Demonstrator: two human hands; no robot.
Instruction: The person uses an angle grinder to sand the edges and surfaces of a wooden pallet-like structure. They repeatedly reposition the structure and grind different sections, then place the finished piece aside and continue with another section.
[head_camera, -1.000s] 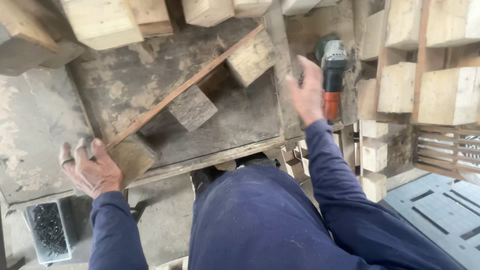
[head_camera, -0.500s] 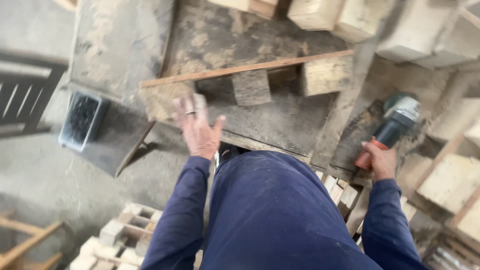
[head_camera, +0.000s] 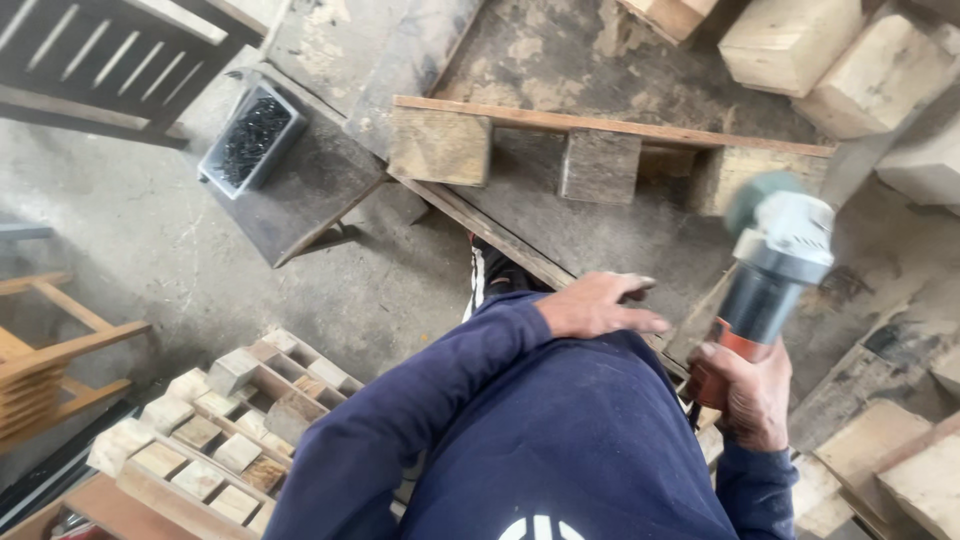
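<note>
Grinder: grey-and-orange, round body, at 3 o'clock, clenched in my right hand.
Left hand: empty, fingers spread flat over my blue sweatshirt.
Tray: grey plastic, dark screws, 10 o'clock.
Blocks: rough wood under a thin strip, 12 o'clock.

This is a woodworking workshop. A worn, stained grey work bench carries a thin wooden slat set on three square timber blocks, with pale sawn timber blocks stacked behind it. A grey tray of dark nails sits on a low stand, finished slatted wooden pallets lie on the dusty concrete floor, and a grey-and-orange handheld power tool is in use.
</note>
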